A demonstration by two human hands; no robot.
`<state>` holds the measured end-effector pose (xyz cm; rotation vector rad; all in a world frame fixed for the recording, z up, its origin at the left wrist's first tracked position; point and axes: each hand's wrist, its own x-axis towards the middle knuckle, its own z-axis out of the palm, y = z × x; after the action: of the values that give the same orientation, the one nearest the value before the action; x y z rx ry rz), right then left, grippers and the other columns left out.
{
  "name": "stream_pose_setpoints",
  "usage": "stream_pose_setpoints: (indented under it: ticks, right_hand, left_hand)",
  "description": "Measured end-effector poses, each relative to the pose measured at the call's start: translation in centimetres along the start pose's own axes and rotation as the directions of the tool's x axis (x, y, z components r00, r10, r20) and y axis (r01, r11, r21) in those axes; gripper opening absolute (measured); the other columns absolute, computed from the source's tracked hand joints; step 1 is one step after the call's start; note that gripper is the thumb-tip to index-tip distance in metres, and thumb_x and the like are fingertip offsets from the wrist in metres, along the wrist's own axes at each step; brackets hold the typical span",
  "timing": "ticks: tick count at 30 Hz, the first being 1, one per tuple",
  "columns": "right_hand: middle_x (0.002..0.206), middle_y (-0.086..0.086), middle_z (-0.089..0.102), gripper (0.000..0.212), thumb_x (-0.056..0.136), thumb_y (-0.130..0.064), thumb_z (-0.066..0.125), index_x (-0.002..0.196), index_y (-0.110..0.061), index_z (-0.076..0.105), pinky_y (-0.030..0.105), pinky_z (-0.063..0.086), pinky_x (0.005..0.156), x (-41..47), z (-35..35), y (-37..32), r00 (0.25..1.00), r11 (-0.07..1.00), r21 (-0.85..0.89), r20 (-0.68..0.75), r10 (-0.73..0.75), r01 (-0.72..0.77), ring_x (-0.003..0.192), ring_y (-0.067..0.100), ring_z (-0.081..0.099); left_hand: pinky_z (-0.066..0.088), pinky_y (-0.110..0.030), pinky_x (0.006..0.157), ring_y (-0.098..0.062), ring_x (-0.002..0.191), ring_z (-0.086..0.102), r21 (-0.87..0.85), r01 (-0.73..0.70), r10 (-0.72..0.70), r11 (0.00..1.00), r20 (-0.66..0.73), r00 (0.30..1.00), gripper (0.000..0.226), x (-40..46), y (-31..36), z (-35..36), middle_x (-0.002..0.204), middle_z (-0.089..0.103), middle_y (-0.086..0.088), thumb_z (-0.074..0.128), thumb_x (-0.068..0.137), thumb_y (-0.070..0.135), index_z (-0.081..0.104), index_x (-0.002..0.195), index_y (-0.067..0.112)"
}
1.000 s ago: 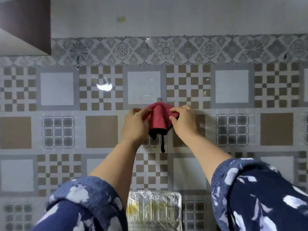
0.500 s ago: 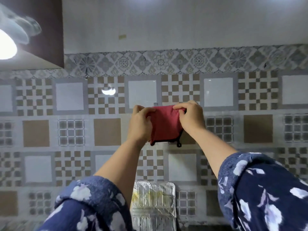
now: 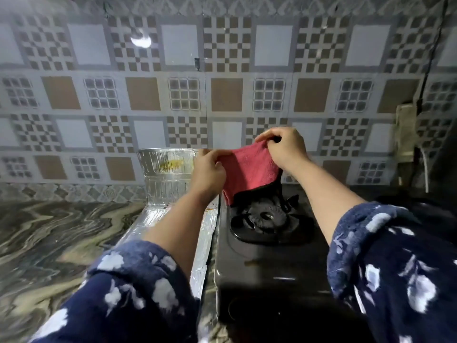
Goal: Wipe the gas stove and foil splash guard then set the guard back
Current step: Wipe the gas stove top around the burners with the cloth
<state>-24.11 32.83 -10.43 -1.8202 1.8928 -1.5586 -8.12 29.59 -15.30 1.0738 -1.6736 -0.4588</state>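
Observation:
A red cloth [image 3: 248, 169] with a black edge hangs between both hands above the black gas stove [image 3: 267, 263]. My left hand [image 3: 209, 173] pinches its left top corner, and my right hand [image 3: 284, 148] pinches its right top corner. Below the cloth sits the stove's dark burner [image 3: 265, 217]. The silver foil splash guard [image 3: 168, 174] stands against the tiled wall left of the stove, with yellow stains near its top. Its lower part runs along the stove's left side and my left forearm hides some of it.
A marbled grey countertop [image 3: 57, 238] spreads to the left of the foil. The patterned tile wall [image 3: 227, 95] rises behind. A small hook [image 3: 197, 63] sticks to the wall above. Dark objects and a cable stand at the far right [image 3: 420, 149].
The view has tilted down from the wall to the stove. Both hands have brought the red cloth down from the wall hook to just above the burner.

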Motion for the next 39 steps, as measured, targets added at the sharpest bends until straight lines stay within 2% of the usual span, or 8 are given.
stream_pose_setpoints:
  ticks: [5,10,13,15,19,22,28,39]
  right_hand:
    - [0.100,-0.002,0.071,0.042,0.088,0.007,0.043,0.082,-0.021,0.073,0.014,0.043,0.069,-6.4,-1.6,2.7,0.981,0.984,0.021,0.085,0.177,-0.179,0.097,0.011,0.062]
    - [0.096,0.003,0.074,0.042,0.083,0.007,0.047,0.074,-0.023,0.075,0.026,0.052,0.086,-12.3,0.6,7.3,0.926,0.938,-0.067,0.147,0.347,-0.341,0.096,0.019,0.066]
    - [0.107,0.003,0.062,0.030,0.086,-0.004,0.053,0.081,-0.025,0.074,0.028,0.045,0.094,-15.4,1.8,9.4,0.936,0.935,-0.242,0.174,0.305,-0.259,0.105,0.022,0.058]
    - [0.117,-0.002,0.054,0.020,0.087,-0.016,0.059,0.092,-0.028,0.074,0.034,0.039,0.099,-16.7,2.2,9.9,0.972,0.918,-0.397,0.210,0.108,-0.017,0.115,0.020,0.047]
    - [0.133,-0.006,0.059,0.029,0.092,-0.022,0.057,0.117,-0.030,0.068,0.039,0.027,0.113,-17.0,4.1,8.7,0.861,0.925,-0.204,0.469,-0.196,0.321,0.134,0.015,0.043]
    - [0.147,-0.012,0.043,0.037,0.099,-0.031,0.044,0.135,-0.031,0.052,0.036,0.016,0.118,-17.8,6.0,8.1,0.789,0.942,-0.177,0.602,-0.126,0.286,0.142,0.008,0.029]
    - [0.157,-0.016,0.021,0.048,0.100,-0.046,0.029,0.148,-0.036,0.027,0.038,0.008,0.121,-19.0,6.4,8.2,0.774,0.874,-0.363,0.633,-0.022,0.322,0.147,0.006,0.012]
    - [0.158,-0.016,0.018,0.048,0.101,-0.046,0.025,0.148,-0.038,0.024,0.039,0.007,0.120,-20.1,6.6,6.7,0.844,0.837,-0.511,0.523,0.120,0.197,0.147,0.006,0.011]
  left_hand:
    - [0.047,-0.032,0.098,-0.020,0.103,0.053,0.040,0.162,-0.166,0.986,0.131,0.977,0.052,-6.5,0.8,0.6,0.115,0.053,-0.007,0.035,0.076,-0.008,0.072,0.105,0.014]
    - [0.050,-0.021,0.072,-0.027,0.089,0.065,0.165,0.238,-0.278,0.957,0.293,0.915,0.051,-11.7,-1.2,1.6,0.102,0.071,-0.012,0.037,0.075,-0.012,0.073,0.105,0.010]
    - [0.041,-0.021,0.087,-0.026,0.105,0.060,0.257,0.183,-0.263,0.949,0.325,0.908,0.044,-13.4,-3.6,2.5,0.115,0.065,-0.013,0.043,0.083,-0.006,0.071,0.110,0.015]
    - [0.040,-0.027,0.100,-0.024,0.114,0.055,0.322,0.122,-0.229,0.939,0.321,0.919,0.038,-14.0,-5.2,2.7,0.123,0.058,-0.008,0.046,0.090,0.008,0.063,0.121,0.020]
    - [0.039,-0.041,0.104,-0.024,0.121,0.053,0.388,0.000,-0.124,0.922,0.295,0.947,0.040,-14.8,-7.1,2.0,0.133,0.057,-0.005,0.039,0.095,0.026,0.051,0.132,0.018]
    - [0.039,-0.036,0.105,-0.025,0.123,0.053,0.383,-0.049,-0.098,0.922,0.355,0.930,0.056,-15.3,-8.3,1.0,0.138,0.055,-0.007,0.029,0.089,0.037,0.048,0.137,0.015]
    - [0.018,-0.033,0.116,-0.009,0.143,0.026,0.473,-0.185,-0.051,0.861,0.443,0.895,0.082,-16.7,-9.1,0.9,0.155,0.030,0.001,-0.004,0.081,0.051,0.026,0.150,0.017]
    - [0.006,-0.037,0.119,-0.005,0.145,0.014,0.526,-0.225,-0.066,0.820,0.478,0.876,0.053,-17.0,-9.5,0.8,0.158,0.022,0.005,0.016,0.100,0.033,0.023,0.150,0.020]
